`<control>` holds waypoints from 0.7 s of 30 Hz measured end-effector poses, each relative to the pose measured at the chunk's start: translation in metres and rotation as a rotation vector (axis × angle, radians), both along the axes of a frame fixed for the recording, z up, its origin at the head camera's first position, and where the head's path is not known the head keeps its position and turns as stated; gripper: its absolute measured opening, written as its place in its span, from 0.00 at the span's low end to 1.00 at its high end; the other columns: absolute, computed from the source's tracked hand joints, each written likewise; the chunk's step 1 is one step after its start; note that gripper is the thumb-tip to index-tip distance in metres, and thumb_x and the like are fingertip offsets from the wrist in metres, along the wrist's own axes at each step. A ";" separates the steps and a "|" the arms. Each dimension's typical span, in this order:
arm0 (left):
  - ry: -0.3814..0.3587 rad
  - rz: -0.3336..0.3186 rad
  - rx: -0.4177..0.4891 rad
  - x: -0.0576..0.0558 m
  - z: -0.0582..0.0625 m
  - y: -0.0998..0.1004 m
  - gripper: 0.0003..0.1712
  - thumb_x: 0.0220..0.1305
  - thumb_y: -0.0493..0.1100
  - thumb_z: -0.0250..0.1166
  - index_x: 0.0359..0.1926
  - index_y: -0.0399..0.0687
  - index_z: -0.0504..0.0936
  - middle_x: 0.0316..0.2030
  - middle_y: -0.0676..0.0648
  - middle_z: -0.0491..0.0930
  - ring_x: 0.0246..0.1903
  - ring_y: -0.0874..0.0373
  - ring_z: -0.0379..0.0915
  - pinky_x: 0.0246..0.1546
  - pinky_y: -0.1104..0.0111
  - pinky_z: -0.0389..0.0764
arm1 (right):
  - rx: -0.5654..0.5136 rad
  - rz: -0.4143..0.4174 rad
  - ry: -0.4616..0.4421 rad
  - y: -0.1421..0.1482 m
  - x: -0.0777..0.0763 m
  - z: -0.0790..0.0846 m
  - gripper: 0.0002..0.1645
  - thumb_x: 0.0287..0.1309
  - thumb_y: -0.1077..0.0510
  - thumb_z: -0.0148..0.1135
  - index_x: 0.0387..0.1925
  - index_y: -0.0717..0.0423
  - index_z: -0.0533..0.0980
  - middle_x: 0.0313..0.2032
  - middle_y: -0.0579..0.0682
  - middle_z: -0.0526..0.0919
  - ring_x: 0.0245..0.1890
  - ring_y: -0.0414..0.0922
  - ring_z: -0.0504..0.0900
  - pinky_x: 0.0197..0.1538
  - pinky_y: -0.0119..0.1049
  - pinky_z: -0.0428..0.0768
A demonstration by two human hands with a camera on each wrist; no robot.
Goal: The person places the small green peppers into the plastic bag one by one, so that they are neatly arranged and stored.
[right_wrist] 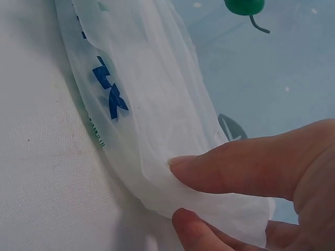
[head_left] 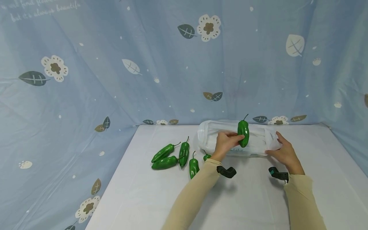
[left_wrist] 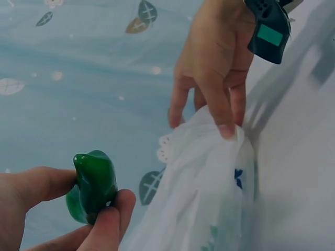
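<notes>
My left hand pinches a green chili pepper between thumb and fingers, its stem pointing up. In the left wrist view, the pepper appears nearly end-on, apart from the bag. Behind it on the table lies a white translucent plastic bag, stretched out sideways. At the bag's right end, my right hand grips the plastic between thumb and fingers. The right wrist view has the thumb of this right hand on top of the bag, which bears blue and green print.
To the left on the white table lie several more green peppers. One pepper is partly hidden by the left forearm. A blue curtain with flowers and leaves rises behind the table's back edge.
</notes>
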State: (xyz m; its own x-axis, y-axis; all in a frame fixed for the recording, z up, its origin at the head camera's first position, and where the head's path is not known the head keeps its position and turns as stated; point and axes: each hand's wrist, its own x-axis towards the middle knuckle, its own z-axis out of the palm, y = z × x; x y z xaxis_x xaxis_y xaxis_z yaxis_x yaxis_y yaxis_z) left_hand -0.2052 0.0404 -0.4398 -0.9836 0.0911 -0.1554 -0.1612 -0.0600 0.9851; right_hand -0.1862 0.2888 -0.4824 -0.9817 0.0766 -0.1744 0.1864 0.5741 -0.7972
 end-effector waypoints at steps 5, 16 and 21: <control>0.013 0.013 -0.025 0.001 -0.001 0.005 0.13 0.59 0.41 0.78 0.43 0.40 0.90 0.38 0.46 0.89 0.38 0.51 0.90 0.52 0.49 0.88 | 0.006 0.018 0.019 0.001 0.000 -0.001 0.70 0.56 0.63 0.72 0.82 0.60 0.30 0.76 0.81 0.42 0.74 0.82 0.47 0.71 0.79 0.56; 0.000 0.045 -0.088 0.001 -0.009 0.016 0.13 0.59 0.42 0.78 0.43 0.41 0.90 0.37 0.47 0.89 0.36 0.51 0.90 0.47 0.55 0.90 | 0.016 0.034 0.019 0.003 0.001 -0.003 0.71 0.56 0.62 0.72 0.82 0.60 0.30 0.76 0.81 0.43 0.73 0.83 0.48 0.70 0.80 0.56; 0.003 0.060 -0.099 0.000 -0.010 0.022 0.13 0.59 0.41 0.78 0.43 0.39 0.90 0.38 0.46 0.89 0.35 0.51 0.90 0.45 0.57 0.91 | 0.026 0.038 0.015 0.003 0.001 -0.002 0.70 0.57 0.61 0.72 0.82 0.60 0.30 0.76 0.81 0.43 0.72 0.83 0.52 0.69 0.79 0.58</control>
